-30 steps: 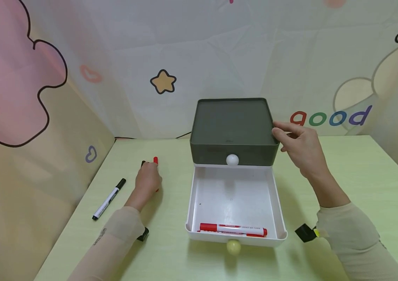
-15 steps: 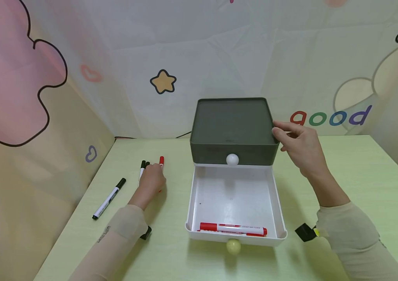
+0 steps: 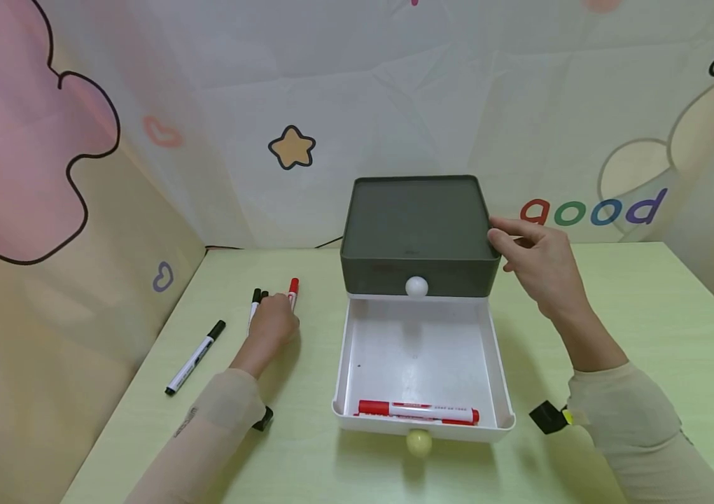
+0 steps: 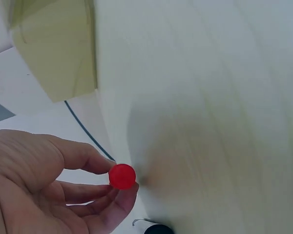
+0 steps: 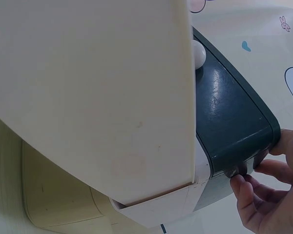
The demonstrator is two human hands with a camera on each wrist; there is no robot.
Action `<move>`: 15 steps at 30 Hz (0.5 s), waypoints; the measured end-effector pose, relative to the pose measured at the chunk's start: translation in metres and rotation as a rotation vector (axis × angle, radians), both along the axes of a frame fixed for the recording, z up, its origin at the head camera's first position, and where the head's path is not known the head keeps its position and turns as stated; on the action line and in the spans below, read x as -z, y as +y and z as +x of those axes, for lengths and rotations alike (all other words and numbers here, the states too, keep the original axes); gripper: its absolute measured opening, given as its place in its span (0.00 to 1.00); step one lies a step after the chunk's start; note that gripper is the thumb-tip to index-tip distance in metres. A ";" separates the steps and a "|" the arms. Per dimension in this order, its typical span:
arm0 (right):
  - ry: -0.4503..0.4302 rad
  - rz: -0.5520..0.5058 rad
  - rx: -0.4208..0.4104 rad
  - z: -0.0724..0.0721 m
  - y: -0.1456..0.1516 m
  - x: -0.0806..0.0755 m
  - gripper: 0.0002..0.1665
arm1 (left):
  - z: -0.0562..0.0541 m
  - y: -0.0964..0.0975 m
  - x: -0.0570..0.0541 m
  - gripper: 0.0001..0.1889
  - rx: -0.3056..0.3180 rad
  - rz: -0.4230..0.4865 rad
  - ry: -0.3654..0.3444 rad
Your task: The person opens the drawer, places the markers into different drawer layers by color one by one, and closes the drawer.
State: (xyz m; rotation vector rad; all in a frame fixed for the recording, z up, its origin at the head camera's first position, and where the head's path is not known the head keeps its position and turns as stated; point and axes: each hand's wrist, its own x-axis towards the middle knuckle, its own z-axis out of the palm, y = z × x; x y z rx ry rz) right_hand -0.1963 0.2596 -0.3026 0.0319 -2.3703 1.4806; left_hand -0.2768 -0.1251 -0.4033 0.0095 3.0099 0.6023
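Between thumb and fingertips, my left hand [image 3: 273, 320] pinches a red-capped marker [image 3: 293, 288]; its red end [image 4: 122, 176] points at the camera in the left wrist view. Two black-capped markers [image 3: 256, 297] lie beside that hand, partly hidden by it. My right hand [image 3: 540, 262] holds the upper right edge of a dark green drawer box [image 3: 420, 220], its fingertips on the box's side in the right wrist view. The white lower drawer [image 3: 416, 343] is pulled out. Red markers [image 3: 418, 410] lie along its front wall, one mostly hidden behind the other.
Another black-capped marker [image 3: 196, 358] lies apart at the left on the pale green table [image 3: 306, 448]. The upper drawer has a white knob [image 3: 416, 287], the lower one a yellowish knob [image 3: 419, 443]. A printed curtain [image 3: 237, 91] stands behind the table.
My left hand has shifted slightly right with the red marker, uncovering more of the black-capped markers. The right hand, box and drawer have stayed in place.
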 end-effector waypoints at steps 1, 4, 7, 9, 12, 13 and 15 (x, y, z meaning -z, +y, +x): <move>0.002 0.000 0.000 0.000 0.000 0.000 0.25 | 0.001 -0.001 -0.001 0.02 0.001 0.021 0.001; 0.004 -0.002 -0.001 0.000 -0.001 -0.001 0.25 | 0.005 -0.003 -0.007 0.02 0.005 0.089 0.024; 0.001 -0.004 -0.001 0.001 -0.001 -0.001 0.25 | 0.010 -0.005 -0.015 0.08 0.006 0.160 0.043; -0.003 -0.004 -0.001 0.001 -0.001 -0.001 0.25 | 0.015 -0.005 -0.022 0.14 0.010 0.216 0.050; -0.004 -0.003 -0.001 0.000 -0.001 -0.001 0.25 | 0.022 -0.006 -0.032 0.22 0.015 0.306 0.048; -0.004 -0.006 0.000 0.000 -0.001 0.000 0.25 | 0.024 -0.006 -0.035 0.24 0.017 0.326 0.053; -0.002 -0.006 0.002 0.001 -0.001 0.000 0.25 | 0.028 -0.005 -0.043 0.26 0.019 0.355 0.060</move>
